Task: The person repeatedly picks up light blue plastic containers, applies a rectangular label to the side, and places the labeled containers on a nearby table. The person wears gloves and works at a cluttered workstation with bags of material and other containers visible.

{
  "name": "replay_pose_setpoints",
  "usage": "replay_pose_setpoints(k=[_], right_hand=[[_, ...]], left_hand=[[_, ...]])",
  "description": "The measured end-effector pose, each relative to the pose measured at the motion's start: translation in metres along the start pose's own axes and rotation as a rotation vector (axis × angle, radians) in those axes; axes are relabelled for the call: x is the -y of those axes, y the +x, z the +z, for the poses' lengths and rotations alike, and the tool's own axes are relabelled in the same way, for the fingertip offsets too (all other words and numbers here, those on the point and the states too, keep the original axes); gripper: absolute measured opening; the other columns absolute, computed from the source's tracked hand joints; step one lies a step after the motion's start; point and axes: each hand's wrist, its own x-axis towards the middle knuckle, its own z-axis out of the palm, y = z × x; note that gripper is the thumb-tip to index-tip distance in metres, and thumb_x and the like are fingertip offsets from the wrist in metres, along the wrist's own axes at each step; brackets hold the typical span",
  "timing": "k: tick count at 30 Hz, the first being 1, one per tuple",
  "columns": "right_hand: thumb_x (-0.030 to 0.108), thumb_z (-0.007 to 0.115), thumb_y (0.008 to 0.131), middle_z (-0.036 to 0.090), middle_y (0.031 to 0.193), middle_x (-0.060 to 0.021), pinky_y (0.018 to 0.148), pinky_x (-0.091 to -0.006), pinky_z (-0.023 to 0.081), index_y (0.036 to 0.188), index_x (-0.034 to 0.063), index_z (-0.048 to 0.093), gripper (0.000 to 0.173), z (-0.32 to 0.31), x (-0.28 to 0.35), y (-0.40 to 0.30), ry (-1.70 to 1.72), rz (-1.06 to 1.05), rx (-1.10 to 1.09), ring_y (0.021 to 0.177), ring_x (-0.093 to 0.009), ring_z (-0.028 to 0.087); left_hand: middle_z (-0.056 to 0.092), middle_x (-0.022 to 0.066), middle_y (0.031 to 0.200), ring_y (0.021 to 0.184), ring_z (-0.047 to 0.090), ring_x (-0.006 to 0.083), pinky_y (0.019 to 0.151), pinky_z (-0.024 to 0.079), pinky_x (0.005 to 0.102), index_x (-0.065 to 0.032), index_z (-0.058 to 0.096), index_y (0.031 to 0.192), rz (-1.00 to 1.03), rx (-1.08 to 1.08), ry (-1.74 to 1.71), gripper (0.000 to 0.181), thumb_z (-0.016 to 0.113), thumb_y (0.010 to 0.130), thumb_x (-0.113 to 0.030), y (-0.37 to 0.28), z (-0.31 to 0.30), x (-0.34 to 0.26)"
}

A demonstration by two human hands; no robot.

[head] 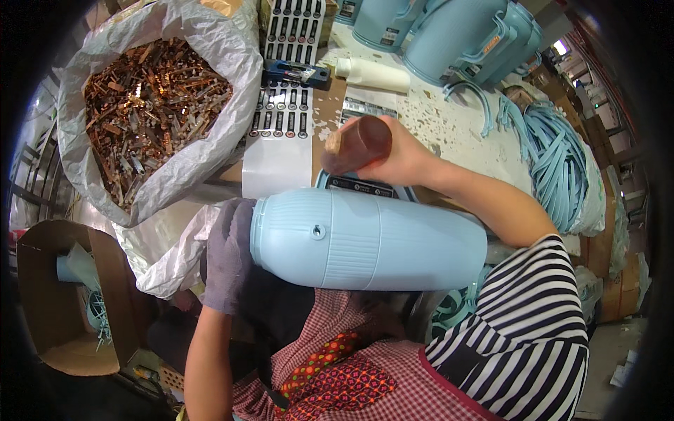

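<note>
A light-blue ribbed plastic flask body (368, 239) lies on its side across my lap, its neck to the left and a small hole in its upper side. My left hand (229, 255), in a grey glove, holds it at the neck end. Above the body, my bare right hand (403, 152) is closed round a translucent reddish-brown tool or block (360, 144); its exact kind cannot be told. Below that hand, a dark printed strip (360, 185) shows in a blue frame-like part, partly hidden by the body.
At left stand a white sack (245, 68) of copper-coloured pieces and a cardboard box (113, 294). The table (447, 118) bears sticker sheets (289, 113), a blue tool (297, 73), a pale roll (374, 74) and blue jugs (453, 37). Blue plastic strips (558, 158) lie bundled at right.
</note>
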Motion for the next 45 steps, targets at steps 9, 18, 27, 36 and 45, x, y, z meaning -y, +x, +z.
replay_pose_setpoints(k=[9, 18, 27, 36, 45], right_hand=[[-0.01, 0.076, 0.064, 0.073, 0.11, -0.0091, 0.099, -0.0389, 0.053, 0.115, 0.0021, 0.065, 0.053, -0.027, -0.022, -0.05, 0.335, 0.174, -0.027, 0.105, -0.02, 0.069], [-0.005, 0.076, 0.07, 0.072, 0.113, -0.0119, 0.095, -0.0381, 0.055, 0.124, 0.0017, 0.061, 0.057, -0.017, -0.019, 0.014, -0.027, 0.152, -0.116, 0.104, -0.024, 0.07], [-0.004, 0.06, 0.077, 0.051, 0.149, -0.0225, 0.118, -0.0449, 0.036, 0.135, 0.0018, 0.06, 0.058, 0.021, -0.04, 0.025, -0.56, -0.229, -0.162, 0.14, -0.038, 0.047], [0.031, 0.072, 0.09, 0.073, 0.115, -0.0152, 0.093, -0.0436, 0.05, 0.106, 0.0059, 0.077, 0.03, 0.098, -0.002, 0.037, -0.52, -0.174, -0.201, 0.108, -0.032, 0.066], [0.019, 0.088, 0.07, 0.074, 0.084, -0.0144, 0.072, -0.0357, 0.055, 0.092, 0.0025, 0.08, 0.028, 0.09, -0.017, 0.113, -0.285, -0.038, -0.298, 0.075, -0.027, 0.072]], left_hand=[[0.068, 0.0144, 0.104, 0.098, 0.063, 0.0217, 0.091, 0.048, 0.0333, 0.002, 0.065, 0.113, 0.051, -0.004, 0.063, 0.035, 0.051, 0.102, -0.028, 0.0, -0.001, -0.004], [0.063, 0.0141, 0.112, 0.106, 0.062, 0.0305, 0.09, 0.05, 0.0396, -0.0022, 0.06, 0.12, 0.104, -0.052, 0.105, 0.032, 0.062, 0.092, -0.019, -0.013, -0.036, 0.016], [0.063, 0.0023, 0.067, 0.057, 0.055, 0.0092, 0.053, 0.043, 0.0285, 0.0042, 0.071, 0.086, -0.482, -0.006, 0.434, 0.044, 0.061, 0.098, -0.036, -0.106, -0.273, -0.035], [0.058, -0.0037, 0.07, 0.062, 0.048, 0.0067, 0.056, 0.04, 0.0259, 0.0008, 0.067, 0.082, -0.567, -0.068, 0.292, 0.034, 0.063, 0.097, -0.03, -0.13, -0.256, 0.005], [0.059, -0.0035, 0.07, 0.063, 0.049, 0.0055, 0.057, 0.04, 0.0243, 0.0013, 0.07, 0.082, -0.697, -0.044, 0.017, 0.04, 0.069, 0.095, -0.036, -0.096, -0.241, 0.083]])
